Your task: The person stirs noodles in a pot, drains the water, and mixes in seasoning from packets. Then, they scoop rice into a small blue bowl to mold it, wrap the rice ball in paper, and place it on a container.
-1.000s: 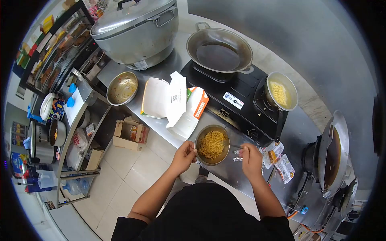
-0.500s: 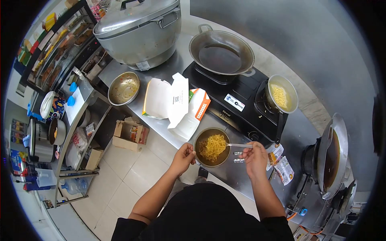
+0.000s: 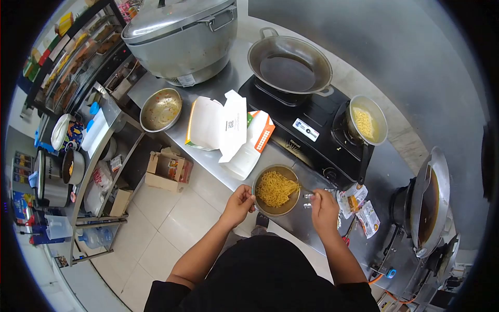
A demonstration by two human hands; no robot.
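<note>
A metal bowl of yellow noodles sits at the counter's front edge, right before me. My left hand pinches its left rim between thumb and fingers. From the right, my right hand grips the handle of a thin metal utensil, whose head is buried in the noodles. Just behind the bowl lie two opened white takeaway boxes, a nearer one and another to its left. Torn seasoning packets rest on the counter near my right hand.
A black gas stove carries a wide pan and a saucepan with a noodle block in it. A used bowl and a big rice cooker stand left. A large wok with dark liquid is at right.
My right hand has shifted slightly down and left with the utensil, now turned over at the wrist. The noodles have spread out wider in the bowl. My left hand stays on the rim.
</note>
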